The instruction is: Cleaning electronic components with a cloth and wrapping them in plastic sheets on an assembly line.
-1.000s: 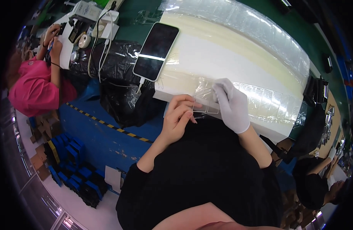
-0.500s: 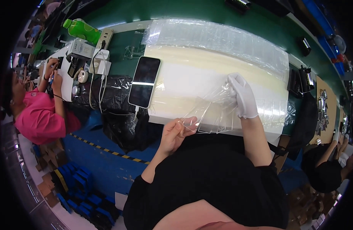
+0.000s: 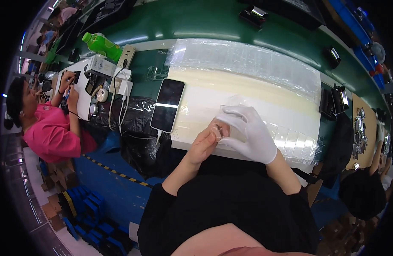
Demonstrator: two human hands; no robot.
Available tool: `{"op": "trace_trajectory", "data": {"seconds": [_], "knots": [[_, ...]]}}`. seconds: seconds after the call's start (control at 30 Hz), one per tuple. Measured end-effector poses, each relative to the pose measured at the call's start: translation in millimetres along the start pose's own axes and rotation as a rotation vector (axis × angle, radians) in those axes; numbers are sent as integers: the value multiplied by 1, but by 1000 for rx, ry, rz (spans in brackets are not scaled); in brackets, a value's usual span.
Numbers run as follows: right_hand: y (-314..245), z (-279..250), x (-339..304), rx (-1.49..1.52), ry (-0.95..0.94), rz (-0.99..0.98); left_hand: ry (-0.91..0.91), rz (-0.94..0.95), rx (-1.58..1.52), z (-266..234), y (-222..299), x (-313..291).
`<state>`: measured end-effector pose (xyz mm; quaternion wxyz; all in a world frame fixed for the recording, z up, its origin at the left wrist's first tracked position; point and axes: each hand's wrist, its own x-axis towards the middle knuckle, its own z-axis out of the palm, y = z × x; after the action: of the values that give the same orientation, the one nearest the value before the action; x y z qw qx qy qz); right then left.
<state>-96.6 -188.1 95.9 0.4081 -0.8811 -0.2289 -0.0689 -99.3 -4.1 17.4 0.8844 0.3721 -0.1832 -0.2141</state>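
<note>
A: What were the hands doing?
B: Left hand (image 3: 203,145), bare, pinched a small clear bag (image 3: 225,128) at its edge. Right hand (image 3: 247,132), white glove, fingers curled over the same bag, gripping it. Bag sat between both hands, just above the near edge of the white pad (image 3: 247,96).
A: How to do it well?
B: My call: pinch light at the corner, keep the film flat, don't crease it. Glove side should steady it, bare fingertips do the fine work.
A: Surface?
B: White pad on a green bench (image 3: 213,21). Phone (image 3: 167,105) lay on the pad's left edge, with more clear bags (image 3: 290,141) in a row at right.
A: Room?
B: Crowded line. Person in pink (image 3: 51,132) worked at left, green bottle (image 3: 102,45) behind, blue bins (image 3: 90,213) on the floor.
</note>
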Motion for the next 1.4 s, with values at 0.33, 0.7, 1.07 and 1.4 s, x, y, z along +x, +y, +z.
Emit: {"op": "trace_trajectory", "data": {"seconds": [0.33, 0.7, 1.07, 1.4], "knots": [[23, -2, -4, 323, 38, 94, -169, -54, -9, -13, 6, 22], [29, 0, 1, 555, 98, 149, -75, -75, 77, -9, 6, 22], [28, 0, 0, 684, 174, 296, -105, -55, 129, -9, 4, 23], [13, -3, 12, -49, 245, -99, 55, -57, 171, -4, 9, 19]]}}
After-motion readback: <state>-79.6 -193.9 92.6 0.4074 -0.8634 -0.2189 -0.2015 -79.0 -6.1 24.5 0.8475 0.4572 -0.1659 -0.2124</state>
